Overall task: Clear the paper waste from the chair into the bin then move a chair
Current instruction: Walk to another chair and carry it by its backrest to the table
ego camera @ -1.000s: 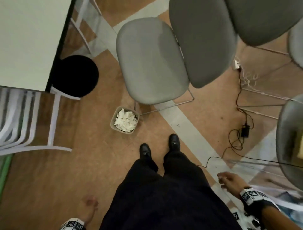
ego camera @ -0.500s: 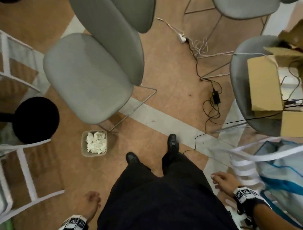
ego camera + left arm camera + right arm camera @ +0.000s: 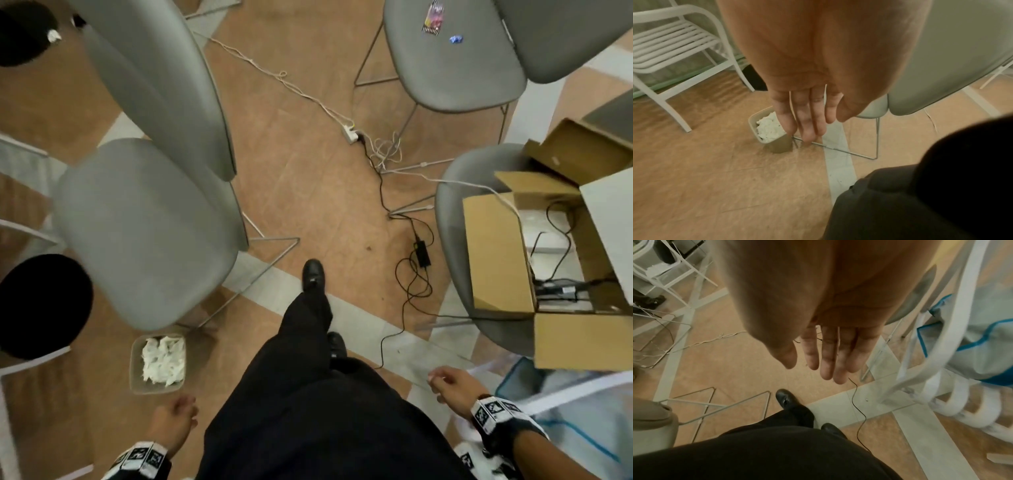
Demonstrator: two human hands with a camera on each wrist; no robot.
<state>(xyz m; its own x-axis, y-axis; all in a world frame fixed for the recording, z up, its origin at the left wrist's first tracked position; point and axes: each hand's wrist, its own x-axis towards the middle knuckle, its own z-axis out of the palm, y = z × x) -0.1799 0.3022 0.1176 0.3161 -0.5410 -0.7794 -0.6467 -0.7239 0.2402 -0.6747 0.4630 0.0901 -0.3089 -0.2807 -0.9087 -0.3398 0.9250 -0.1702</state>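
Observation:
A small beige bin (image 3: 137,356) (image 3: 777,142) stands on the floor, filled with crumpled white paper (image 3: 163,359) (image 3: 769,128). Just beyond it is a grey chair (image 3: 144,236) with a bare seat on a wire frame. My left hand (image 3: 174,419) (image 3: 805,116) hangs at my side near the bin, fingers straight, holding nothing. My right hand (image 3: 452,385) (image 3: 828,356) hangs on the other side, fingers relaxed and empty. I stand with one black shoe (image 3: 313,274) stepped forward.
Another grey chair (image 3: 455,68) with small items stands at the far right. A grey chair (image 3: 452,219) on the right carries an open cardboard box (image 3: 500,253). Cables and a power adapter (image 3: 422,253) trail across the floor. A black round stool (image 3: 44,305) and white slatted chair (image 3: 674,42) are left.
The view has swung right and forward: the bin and bare-seated chair slid to the left, and the box-laden chair came into view. One foot has stepped ahead. Both hands stay hanging and empty.

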